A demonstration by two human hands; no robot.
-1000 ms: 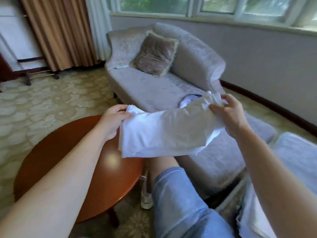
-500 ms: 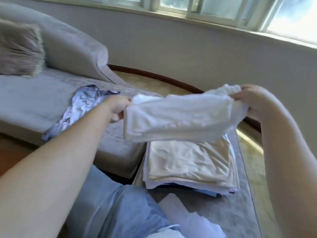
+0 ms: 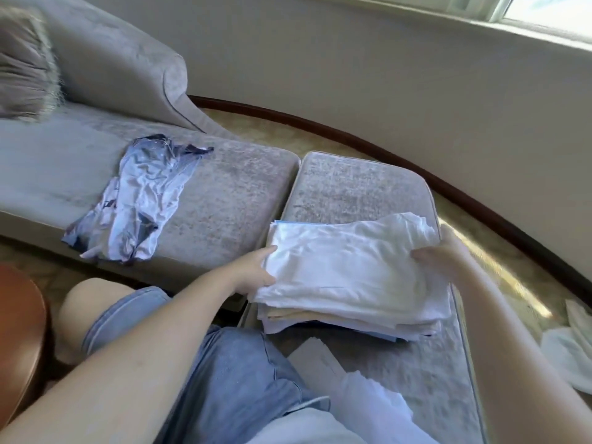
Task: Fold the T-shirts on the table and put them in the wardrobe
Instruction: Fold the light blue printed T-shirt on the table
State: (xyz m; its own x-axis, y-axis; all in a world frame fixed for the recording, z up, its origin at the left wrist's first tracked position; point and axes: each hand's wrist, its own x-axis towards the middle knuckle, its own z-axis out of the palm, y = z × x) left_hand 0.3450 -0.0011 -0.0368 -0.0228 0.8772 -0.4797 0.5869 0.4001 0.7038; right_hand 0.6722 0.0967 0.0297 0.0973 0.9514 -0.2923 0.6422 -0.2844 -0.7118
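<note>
- left hand (image 3: 254,272): fingertips tucked under folded white cotton T-shirt (image 3: 349,267), out of sight
- right hand (image 3: 443,251): fingers behind shirt's bunched end, hold unclear
- stack of folded beige, white and blue clothes (image 3: 320,318) underneath: only edges show, count unclear
- round brown wooden table (image 3: 19,341): cut by left edge
- fringed grey-brown cushion (image 3: 22,65): cut by left edge, blurred
- white cloth on floor (image 3: 567,357): cut by right edge

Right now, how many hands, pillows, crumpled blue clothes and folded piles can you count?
Hands: 2 (left hand, right hand)
Pillow: 1
Crumpled blue garment: 1
Folded pile: 1, white T-shirt on top
Total: 5
</note>
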